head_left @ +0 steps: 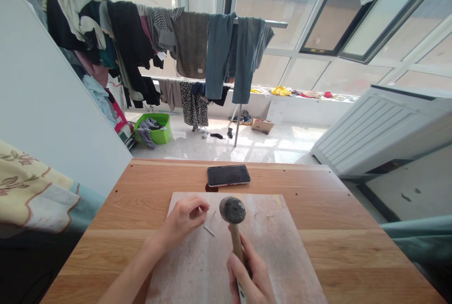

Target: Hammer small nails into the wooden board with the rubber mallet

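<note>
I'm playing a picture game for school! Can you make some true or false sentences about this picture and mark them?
1. The right hand holds a hammer by its wooden handle. True.
2. A nail lies on the pale board, near the left hand. True.
3. The phone lies on the pale board. False: it lies on the wooden table, beyond the board.
4. The basket on the floor is blue. False: it is green.

Room to pass runs between the hammer head (pixel 232 210) and the phone (pixel 229 175).
</note>
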Demonstrator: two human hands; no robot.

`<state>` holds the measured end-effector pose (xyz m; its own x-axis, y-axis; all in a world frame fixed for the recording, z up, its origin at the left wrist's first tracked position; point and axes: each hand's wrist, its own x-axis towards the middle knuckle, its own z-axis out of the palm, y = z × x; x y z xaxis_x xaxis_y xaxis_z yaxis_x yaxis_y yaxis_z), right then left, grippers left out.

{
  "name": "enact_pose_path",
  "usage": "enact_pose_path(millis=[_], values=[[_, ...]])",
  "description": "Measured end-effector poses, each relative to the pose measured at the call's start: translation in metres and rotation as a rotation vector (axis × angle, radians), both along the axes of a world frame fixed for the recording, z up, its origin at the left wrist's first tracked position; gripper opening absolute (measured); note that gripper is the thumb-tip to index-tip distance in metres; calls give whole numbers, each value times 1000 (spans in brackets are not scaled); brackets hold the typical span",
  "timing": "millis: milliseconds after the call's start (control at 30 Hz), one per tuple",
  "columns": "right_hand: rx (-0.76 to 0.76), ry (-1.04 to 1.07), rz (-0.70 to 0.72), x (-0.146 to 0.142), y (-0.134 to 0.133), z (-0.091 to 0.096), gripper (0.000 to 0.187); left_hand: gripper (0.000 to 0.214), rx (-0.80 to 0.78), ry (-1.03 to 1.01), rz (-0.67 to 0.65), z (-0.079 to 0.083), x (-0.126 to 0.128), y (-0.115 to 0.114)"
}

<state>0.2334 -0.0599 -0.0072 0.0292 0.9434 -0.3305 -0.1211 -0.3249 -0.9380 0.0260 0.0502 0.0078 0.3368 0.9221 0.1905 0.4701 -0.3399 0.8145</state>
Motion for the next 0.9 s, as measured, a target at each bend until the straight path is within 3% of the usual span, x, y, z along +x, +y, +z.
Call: enact_pose_path(millis=[167, 333, 700, 900], values=[[19, 23, 35, 2, 2, 3, 84, 11, -36, -39, 27, -16, -5, -1], [10, 64, 67, 1, 4, 3, 81, 13, 4, -64, 58, -18, -4, -1], [-76, 192, 128, -7, 8, 26, 92, 11, -25, -129, 58, -19, -3, 0], [-57, 87, 283, -17, 14, 22, 82, 27, -43, -137, 41, -18, -4, 1]])
